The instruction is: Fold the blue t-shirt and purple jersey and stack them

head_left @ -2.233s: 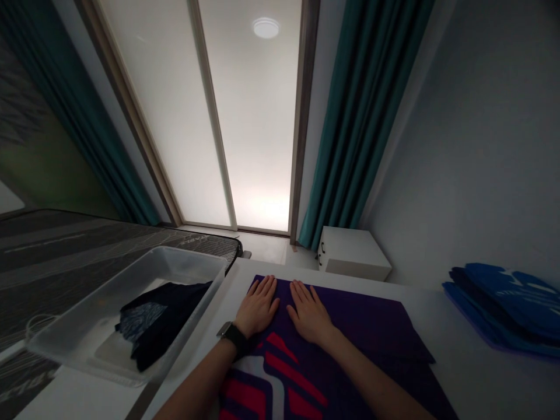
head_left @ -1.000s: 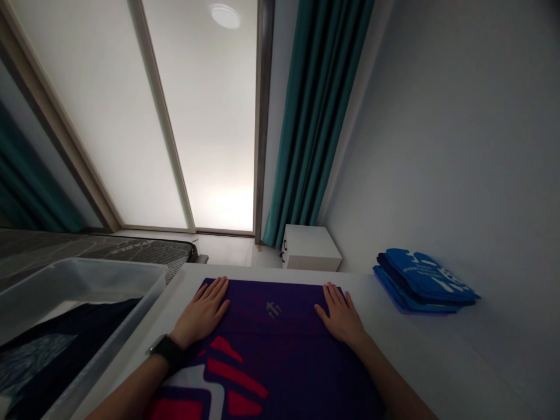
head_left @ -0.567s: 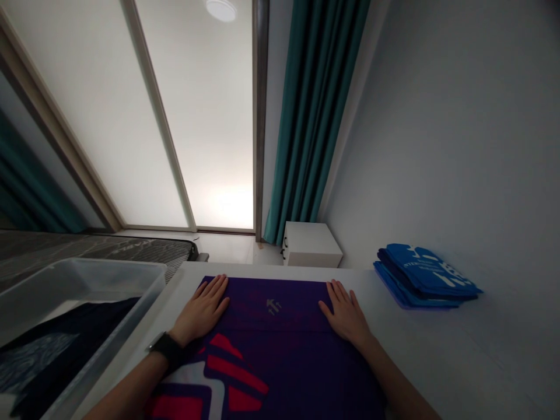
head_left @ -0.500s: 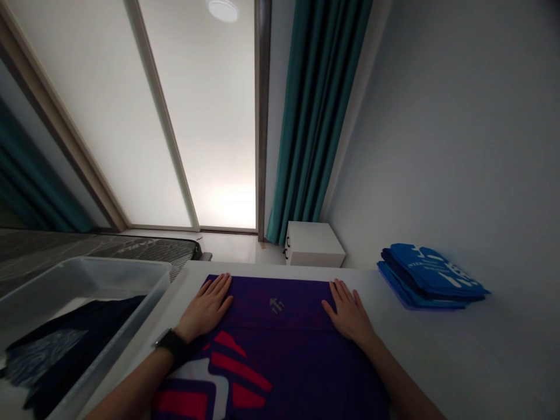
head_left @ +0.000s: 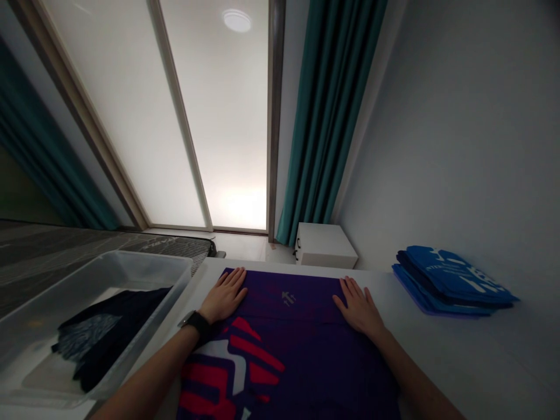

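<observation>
Purple cloth [head_left: 293, 332] under left hand [head_left: 224, 296], right hand [head_left: 359, 307], fingers [head_left: 231, 280] spread; plastic bin [head_left: 153, 262] beside.

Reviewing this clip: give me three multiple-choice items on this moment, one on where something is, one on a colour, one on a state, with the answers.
1. Where is the folded blue stack?
A. On the white table, right of the purple cloth
B. In a plastic bin
C. On a white cabinet

2. What colours are the shapes printed on the near part of the purple cloth?
A. Green and yellow
B. Orange and black
C. Red and white

3. How are the left hand and right hand placed?
A. Both gripping the blue stack
B. Flat and open at the cloth's far side edges
C. Both clenched into fists

Answers:
1. A: the stack lies on the tabletop beyond the right hand.
2. C: those colours show near the wrists.
3. B: the fingers are spread, holding nothing.
</observation>
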A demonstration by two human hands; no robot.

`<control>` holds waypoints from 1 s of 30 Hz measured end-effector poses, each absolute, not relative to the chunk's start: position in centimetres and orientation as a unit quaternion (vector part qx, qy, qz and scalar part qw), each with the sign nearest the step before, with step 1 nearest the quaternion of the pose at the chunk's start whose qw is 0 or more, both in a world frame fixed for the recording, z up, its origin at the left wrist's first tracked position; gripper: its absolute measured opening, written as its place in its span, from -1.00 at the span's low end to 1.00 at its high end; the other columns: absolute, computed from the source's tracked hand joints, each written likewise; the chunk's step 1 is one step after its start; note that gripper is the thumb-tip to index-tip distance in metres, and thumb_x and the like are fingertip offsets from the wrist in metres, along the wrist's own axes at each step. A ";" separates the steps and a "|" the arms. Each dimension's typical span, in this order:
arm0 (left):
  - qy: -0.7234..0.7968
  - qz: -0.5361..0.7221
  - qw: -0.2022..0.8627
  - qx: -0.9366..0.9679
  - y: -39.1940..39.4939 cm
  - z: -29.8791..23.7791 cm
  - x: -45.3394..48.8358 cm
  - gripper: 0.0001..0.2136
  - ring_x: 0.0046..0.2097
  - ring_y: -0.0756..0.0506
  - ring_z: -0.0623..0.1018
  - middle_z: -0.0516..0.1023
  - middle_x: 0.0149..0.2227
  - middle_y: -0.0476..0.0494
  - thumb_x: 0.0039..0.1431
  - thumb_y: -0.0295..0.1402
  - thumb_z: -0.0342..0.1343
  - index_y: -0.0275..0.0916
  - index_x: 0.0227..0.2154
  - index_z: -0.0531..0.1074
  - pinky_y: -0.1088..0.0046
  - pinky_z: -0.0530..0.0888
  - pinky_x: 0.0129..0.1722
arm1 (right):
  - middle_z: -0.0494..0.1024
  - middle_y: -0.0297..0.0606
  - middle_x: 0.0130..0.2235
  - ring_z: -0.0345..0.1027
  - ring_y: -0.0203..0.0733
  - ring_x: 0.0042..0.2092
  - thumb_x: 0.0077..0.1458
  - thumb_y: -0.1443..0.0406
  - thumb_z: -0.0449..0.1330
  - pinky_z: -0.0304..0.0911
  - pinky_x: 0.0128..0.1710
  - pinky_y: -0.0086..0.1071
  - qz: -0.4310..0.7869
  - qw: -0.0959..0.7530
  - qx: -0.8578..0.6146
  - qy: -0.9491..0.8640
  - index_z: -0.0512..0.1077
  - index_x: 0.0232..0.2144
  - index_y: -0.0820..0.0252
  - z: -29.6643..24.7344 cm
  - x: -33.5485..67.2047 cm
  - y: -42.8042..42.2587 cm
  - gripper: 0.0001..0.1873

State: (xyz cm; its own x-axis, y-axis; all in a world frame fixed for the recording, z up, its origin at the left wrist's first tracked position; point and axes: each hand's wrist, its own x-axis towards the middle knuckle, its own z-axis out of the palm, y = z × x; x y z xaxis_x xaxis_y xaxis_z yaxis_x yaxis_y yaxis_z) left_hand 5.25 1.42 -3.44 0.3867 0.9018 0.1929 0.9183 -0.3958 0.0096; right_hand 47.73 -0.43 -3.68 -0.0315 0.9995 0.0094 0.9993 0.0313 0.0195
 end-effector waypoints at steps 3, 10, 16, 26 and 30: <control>-0.553 -0.090 0.046 -0.827 1.5 -3.5 5.4 -0.47 0.36 -0.15 0.12 0.10 0.36 -0.18 0.38 -0.14 -0.24 -0.27 0.32 0.09 0.18 0.08 0.31 | -0.10 -0.18 0.40 -0.33 -0.09 0.40 0.28 -0.03 -0.28 -0.36 0.33 0.02 0.004 0.002 0.697 0.717 -0.07 0.36 0.30 -3.6 47.6 -0.5 -0.24; -0.570 -0.084 0.021 -0.817 2.3 -2.6 5.0 -0.48 0.36 -0.15 0.12 0.12 0.34 -0.22 0.39 -0.17 -0.27 -0.28 0.32 0.09 0.16 0.06 0.31 | -0.09 -0.19 0.40 -0.33 -0.11 0.40 0.29 0.01 -0.29 -0.34 0.33 0.02 -0.033 0.001 0.703 0.710 -0.08 0.36 0.25 -3.6 48.0 0.3 -0.28; -0.578 -0.055 0.019 -0.814 2.0 -2.3 3.2 -0.49 0.37 -0.16 0.08 0.09 0.35 -0.22 0.40 -0.16 -0.26 -0.23 0.32 0.08 0.09 0.04 0.30 | -0.07 -0.19 0.40 -0.32 -0.10 0.40 0.28 0.04 -0.29 -0.33 0.34 0.00 -0.023 0.005 0.706 0.707 -0.06 0.36 0.29 -4.5 49.3 1.0 -0.28; -0.561 -0.081 0.041 -0.823 0.9 -0.6 8.5 -0.48 0.37 -0.16 0.08 0.11 0.35 -0.23 0.39 -0.18 -0.26 -0.31 0.31 0.09 0.12 -0.02 0.33 | -0.03 -0.09 0.38 -0.31 -0.04 0.40 0.27 0.11 -0.25 -0.46 0.34 0.00 0.027 -0.032 0.670 0.741 0.00 0.33 0.40 -2.4 44.8 0.8 -0.30; -0.488 -0.109 0.018 -0.866 1.0 -0.7 15.4 -0.48 0.38 -0.12 0.06 0.10 0.36 -0.18 0.38 -0.20 -0.24 -0.27 0.33 0.06 0.21 0.02 0.33 | -0.05 -0.16 0.39 -0.27 -0.10 0.40 0.27 0.20 -0.26 -0.39 0.34 -0.05 -0.007 -0.058 0.612 0.789 -0.01 0.34 0.36 -0.9 37.7 0.7 -0.34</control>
State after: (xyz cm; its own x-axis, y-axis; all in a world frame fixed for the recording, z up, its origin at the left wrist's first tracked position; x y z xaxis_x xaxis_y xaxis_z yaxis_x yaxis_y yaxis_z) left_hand 15.39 0.95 -0.69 0.5007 0.8405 0.2072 0.8484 -0.5240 0.0754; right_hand 37.70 0.69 -0.88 -0.2447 0.9661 0.0825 0.9644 0.2513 -0.0819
